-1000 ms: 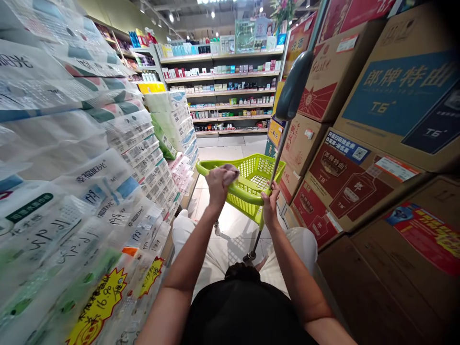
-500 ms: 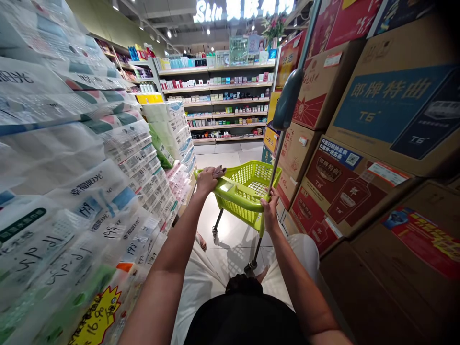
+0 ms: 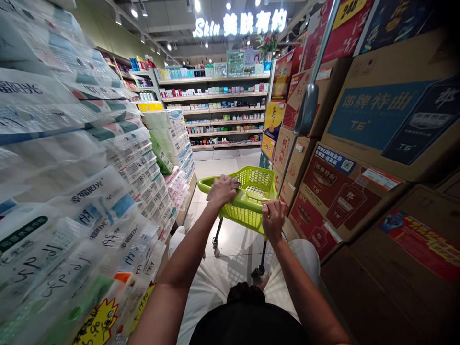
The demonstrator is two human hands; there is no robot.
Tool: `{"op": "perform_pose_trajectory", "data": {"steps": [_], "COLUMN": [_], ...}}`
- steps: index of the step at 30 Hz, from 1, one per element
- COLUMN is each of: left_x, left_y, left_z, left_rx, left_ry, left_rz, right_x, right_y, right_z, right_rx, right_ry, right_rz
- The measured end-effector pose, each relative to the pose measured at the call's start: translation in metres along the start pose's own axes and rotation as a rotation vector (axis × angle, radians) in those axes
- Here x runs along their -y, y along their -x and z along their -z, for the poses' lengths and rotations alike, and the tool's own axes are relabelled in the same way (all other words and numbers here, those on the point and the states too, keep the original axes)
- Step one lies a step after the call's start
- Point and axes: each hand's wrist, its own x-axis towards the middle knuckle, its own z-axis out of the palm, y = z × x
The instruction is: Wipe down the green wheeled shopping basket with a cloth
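Observation:
A lime-green shopping cart (image 3: pixel 247 211) with a plastic lattice basket stands in front of me on the tiled floor. My left hand (image 3: pixel 223 189) lies over its handle bar, fingers curled round a crumpled brownish cloth (image 3: pixel 235 183) that presses on the bar. At the bar's right end, my right hand (image 3: pixel 273 216) is closed round a thin metal pole (image 3: pixel 286 170) and touches the handle. A grey plastic sleeve (image 3: pixel 306 110) sits partway up the slanted pole. The pole's lower end is hidden by my hand and the cart.
Plastic-wrapped tissue packs (image 3: pixel 86 191) are piled high close on my left. Stacked cardboard boxes (image 3: pixel 377 115) wall off the right side. A shelf unit (image 3: pixel 215 98) with small cosmetics boxes stands at the far end of the narrow aisle.
My left hand has slid right along the handle bar with the cloth. The pole's top has swung to the right, and the view has tilted up slightly.

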Motion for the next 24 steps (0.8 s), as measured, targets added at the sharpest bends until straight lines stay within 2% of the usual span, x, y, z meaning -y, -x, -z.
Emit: {"op": "perform_pose_trajectory", "data": {"steps": [3,5,8,12,14,16,19,21,23,24], "left_x": [-0.025,-0.028,-0.009,0.029,0.037,0.033,0.010,-0.013,-0.033,-0.040], "left_y": [0.001,-0.006,-0.025,-0.040,-0.034,-0.016,0.026,0.056,0.078,0.084], "left_z": [-0.002,-0.002,0.003,0.008,0.003,-0.009,-0.042,-0.070,-0.097,-0.107], "left_rx": [0.037,0.082,0.171,0.127,0.025,-0.161,-0.477,-0.606,-0.703,-0.681], "left_ry": [-0.012,0.014,0.082,0.092,0.109,0.140,0.267,0.403,0.571,0.677], "left_rz": [-0.187,-0.221,-0.114,0.125,0.156,0.133,0.072,0.054,0.188,0.243], "right_x": [-0.002,-0.005,-0.010,-0.013,-0.012,-0.013,-0.015,-0.017,-0.018,-0.019], "right_y": [-0.001,-0.003,-0.005,-0.005,-0.005,-0.005,-0.006,-0.007,-0.008,-0.009], "right_z": [-0.002,-0.001,0.000,-0.001,-0.001,-0.001,0.003,0.005,0.006,0.006], "right_rx": [-0.019,-0.004,0.006,-0.004,-0.023,-0.033,-0.011,0.013,0.032,0.039], "right_ry": [0.040,0.046,0.031,-0.004,-0.014,-0.020,-0.026,-0.026,-0.018,-0.011], "right_rz": [0.029,0.067,0.113,0.106,0.084,0.064,0.034,0.014,-0.001,-0.004]}}
